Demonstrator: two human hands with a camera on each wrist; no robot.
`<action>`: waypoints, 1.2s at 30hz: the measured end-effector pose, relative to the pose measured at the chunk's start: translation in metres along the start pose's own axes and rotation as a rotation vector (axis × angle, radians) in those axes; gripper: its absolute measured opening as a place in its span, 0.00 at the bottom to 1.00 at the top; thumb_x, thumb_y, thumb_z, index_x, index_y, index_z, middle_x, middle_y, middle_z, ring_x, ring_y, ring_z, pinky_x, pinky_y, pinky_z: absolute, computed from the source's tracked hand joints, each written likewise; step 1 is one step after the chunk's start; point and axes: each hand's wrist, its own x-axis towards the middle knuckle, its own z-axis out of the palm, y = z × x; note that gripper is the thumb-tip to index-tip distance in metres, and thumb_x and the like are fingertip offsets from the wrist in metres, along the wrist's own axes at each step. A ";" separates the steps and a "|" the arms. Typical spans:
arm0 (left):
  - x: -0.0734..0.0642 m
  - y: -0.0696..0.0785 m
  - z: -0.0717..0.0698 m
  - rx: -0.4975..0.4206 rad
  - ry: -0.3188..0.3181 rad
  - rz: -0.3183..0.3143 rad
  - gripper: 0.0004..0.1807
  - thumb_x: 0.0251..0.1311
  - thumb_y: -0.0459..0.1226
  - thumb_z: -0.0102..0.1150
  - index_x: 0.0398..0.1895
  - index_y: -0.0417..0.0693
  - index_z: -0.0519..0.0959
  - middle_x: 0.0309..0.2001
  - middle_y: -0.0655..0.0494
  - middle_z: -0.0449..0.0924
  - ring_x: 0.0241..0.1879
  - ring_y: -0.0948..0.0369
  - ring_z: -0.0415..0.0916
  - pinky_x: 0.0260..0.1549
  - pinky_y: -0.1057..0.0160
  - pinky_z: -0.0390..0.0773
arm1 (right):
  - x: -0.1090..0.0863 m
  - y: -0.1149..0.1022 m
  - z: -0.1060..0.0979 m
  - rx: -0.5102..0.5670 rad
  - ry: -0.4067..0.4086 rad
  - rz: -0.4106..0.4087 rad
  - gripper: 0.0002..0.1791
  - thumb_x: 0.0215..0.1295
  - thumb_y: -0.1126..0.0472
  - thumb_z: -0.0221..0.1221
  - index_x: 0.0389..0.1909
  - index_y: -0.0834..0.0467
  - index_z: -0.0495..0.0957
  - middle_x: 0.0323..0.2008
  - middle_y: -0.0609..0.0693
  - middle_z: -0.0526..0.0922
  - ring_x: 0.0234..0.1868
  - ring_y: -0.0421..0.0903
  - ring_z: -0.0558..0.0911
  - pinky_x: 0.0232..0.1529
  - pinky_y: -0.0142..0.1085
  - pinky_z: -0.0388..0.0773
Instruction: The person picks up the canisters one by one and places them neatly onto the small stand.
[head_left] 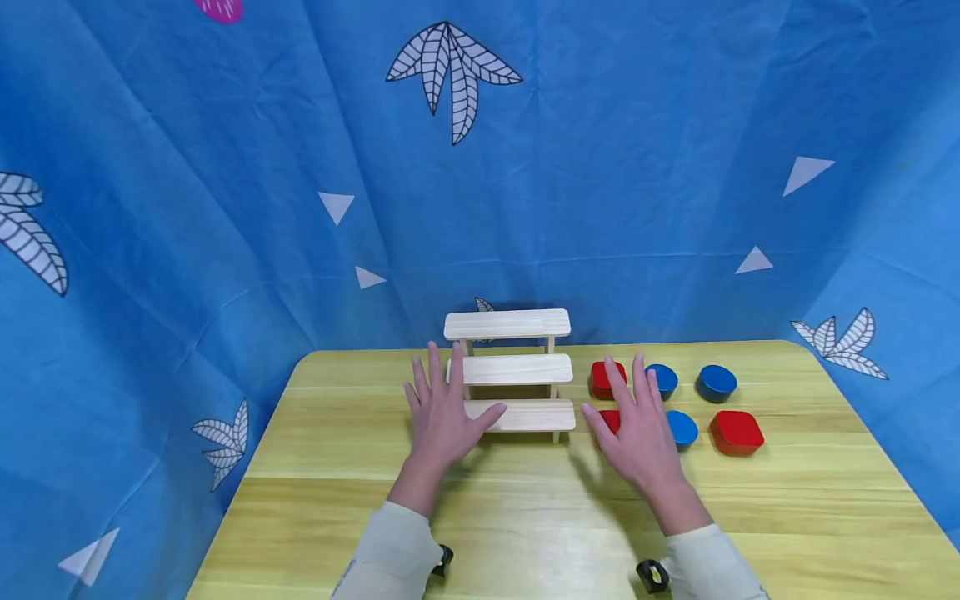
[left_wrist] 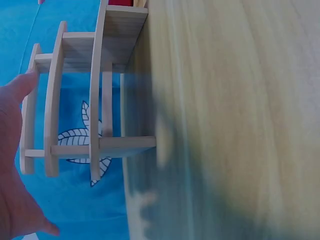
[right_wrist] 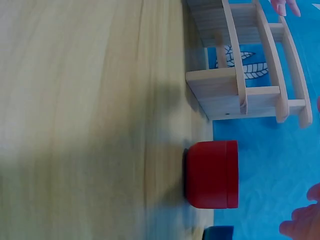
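Observation:
A small three-step wooden shelf (head_left: 517,369) stands at the back middle of the table. My left hand (head_left: 442,417) is spread wide over the shelf's left end, its thumb overlapping the lowest step in the head view. To the right of the shelf my right hand (head_left: 637,429) is also spread, with nothing in its grasp. Beneath and around it are red rounded-square containers, one of them (head_left: 607,381) behind the fingertips, and blue round ones, one of them (head_left: 682,430) beside the knuckles. In the right wrist view a red container (right_wrist: 211,174) stands near the shelf's side.
Farther right stand another blue round container (head_left: 716,383) and a red rounded-square one (head_left: 737,433). A blue patterned cloth (head_left: 585,167) hangs behind the light wooden table (head_left: 525,517). Both wrists wear black straps with small devices.

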 end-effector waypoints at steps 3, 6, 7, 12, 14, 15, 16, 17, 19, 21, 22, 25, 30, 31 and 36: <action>-0.001 -0.001 0.003 -0.061 -0.018 -0.022 0.65 0.51 0.70 0.62 0.82 0.62 0.34 0.78 0.54 0.16 0.75 0.44 0.18 0.66 0.31 0.38 | -0.002 0.001 0.001 0.029 -0.002 0.012 0.45 0.69 0.36 0.53 0.81 0.45 0.47 0.79 0.59 0.38 0.76 0.66 0.41 0.63 0.71 0.54; -0.002 -0.002 0.006 -0.127 -0.037 -0.047 0.66 0.50 0.69 0.64 0.81 0.63 0.32 0.78 0.55 0.17 0.75 0.45 0.19 0.67 0.32 0.40 | -0.005 0.003 0.003 0.057 -0.003 0.023 0.46 0.69 0.36 0.54 0.81 0.44 0.46 0.79 0.57 0.38 0.76 0.66 0.43 0.61 0.73 0.54; -0.003 -0.002 0.007 -0.149 -0.039 -0.055 0.66 0.50 0.68 0.65 0.81 0.63 0.32 0.78 0.55 0.18 0.75 0.46 0.19 0.67 0.32 0.41 | -0.006 0.004 0.003 0.063 -0.005 0.025 0.46 0.68 0.36 0.55 0.81 0.44 0.46 0.79 0.57 0.38 0.75 0.67 0.44 0.61 0.73 0.55; -0.005 -0.004 0.012 -0.220 -0.031 -0.063 0.69 0.48 0.67 0.68 0.79 0.69 0.27 0.79 0.55 0.22 0.76 0.45 0.24 0.65 0.30 0.48 | -0.011 0.007 0.008 0.067 -0.023 0.049 0.49 0.66 0.35 0.57 0.81 0.44 0.46 0.79 0.58 0.39 0.74 0.68 0.47 0.60 0.74 0.56; -0.005 -0.005 0.014 -0.243 -0.023 -0.058 0.69 0.47 0.66 0.69 0.79 0.70 0.27 0.79 0.55 0.23 0.76 0.45 0.26 0.65 0.30 0.49 | -0.013 0.008 0.010 0.065 -0.032 0.060 0.50 0.65 0.35 0.59 0.81 0.45 0.46 0.79 0.59 0.39 0.74 0.67 0.48 0.60 0.73 0.56; -0.005 -0.006 0.015 -0.253 -0.021 -0.056 0.70 0.47 0.65 0.70 0.79 0.70 0.27 0.79 0.55 0.23 0.76 0.45 0.26 0.65 0.30 0.49 | -0.014 0.008 0.010 0.063 -0.035 0.066 0.51 0.64 0.34 0.59 0.81 0.45 0.46 0.79 0.59 0.40 0.74 0.68 0.49 0.59 0.73 0.58; -0.005 -0.006 0.016 -0.266 -0.017 -0.054 0.70 0.46 0.64 0.71 0.79 0.70 0.27 0.79 0.55 0.24 0.76 0.45 0.27 0.65 0.31 0.49 | -0.015 0.008 0.011 0.063 -0.040 0.072 0.51 0.63 0.35 0.60 0.81 0.46 0.46 0.79 0.60 0.40 0.74 0.68 0.50 0.59 0.73 0.59; -0.005 -0.007 0.017 -0.276 -0.014 -0.049 0.70 0.46 0.64 0.72 0.79 0.70 0.27 0.80 0.54 0.24 0.76 0.45 0.27 0.65 0.31 0.49 | -0.015 0.009 0.012 0.063 -0.046 0.079 0.52 0.63 0.35 0.60 0.81 0.46 0.46 0.79 0.60 0.41 0.74 0.68 0.50 0.58 0.73 0.59; -0.006 -0.007 0.018 -0.299 -0.009 -0.045 0.70 0.46 0.63 0.73 0.79 0.69 0.28 0.80 0.54 0.25 0.76 0.46 0.28 0.66 0.33 0.49 | -0.016 0.010 0.012 0.063 -0.057 0.091 0.53 0.62 0.35 0.62 0.81 0.47 0.46 0.79 0.61 0.41 0.73 0.69 0.51 0.57 0.72 0.62; -0.006 -0.008 0.019 -0.323 -0.008 -0.042 0.70 0.45 0.63 0.73 0.80 0.70 0.29 0.80 0.54 0.26 0.76 0.47 0.29 0.67 0.34 0.49 | -0.017 0.011 0.013 0.064 -0.069 0.099 0.54 0.61 0.36 0.63 0.81 0.47 0.46 0.78 0.61 0.41 0.73 0.69 0.51 0.56 0.72 0.63; -0.006 -0.008 0.020 -0.334 -0.011 -0.043 0.70 0.45 0.63 0.73 0.80 0.70 0.29 0.80 0.55 0.26 0.76 0.48 0.29 0.67 0.35 0.49 | -0.018 0.011 0.013 0.066 -0.074 0.101 0.54 0.61 0.36 0.64 0.81 0.47 0.47 0.78 0.62 0.41 0.73 0.69 0.51 0.56 0.72 0.63; -0.007 -0.009 0.021 -0.370 -0.016 -0.050 0.70 0.45 0.63 0.74 0.79 0.71 0.29 0.80 0.56 0.27 0.77 0.49 0.29 0.67 0.36 0.49 | -0.019 0.014 0.014 0.072 -0.086 0.103 0.54 0.60 0.36 0.64 0.81 0.48 0.48 0.78 0.63 0.42 0.73 0.70 0.51 0.56 0.72 0.63; -0.008 -0.012 0.025 -0.452 -0.010 -0.054 0.71 0.43 0.59 0.77 0.81 0.68 0.33 0.80 0.55 0.30 0.76 0.46 0.34 0.66 0.35 0.52 | -0.020 0.018 0.016 0.078 -0.108 0.114 0.53 0.59 0.34 0.64 0.80 0.50 0.52 0.77 0.66 0.45 0.72 0.71 0.53 0.56 0.72 0.64; -0.008 -0.013 0.026 -0.465 -0.010 -0.052 0.71 0.43 0.58 0.78 0.81 0.67 0.34 0.80 0.55 0.30 0.76 0.46 0.34 0.66 0.35 0.53 | -0.021 0.018 0.017 0.078 -0.113 0.118 0.54 0.59 0.34 0.64 0.80 0.50 0.52 0.77 0.66 0.46 0.72 0.71 0.53 0.56 0.72 0.64; -0.008 -0.015 0.031 -0.517 -0.010 -0.038 0.72 0.41 0.57 0.79 0.82 0.63 0.35 0.80 0.53 0.32 0.76 0.46 0.37 0.66 0.37 0.53 | -0.021 0.021 0.018 0.087 -0.127 0.135 0.54 0.57 0.36 0.67 0.79 0.52 0.54 0.75 0.68 0.49 0.71 0.71 0.54 0.57 0.70 0.65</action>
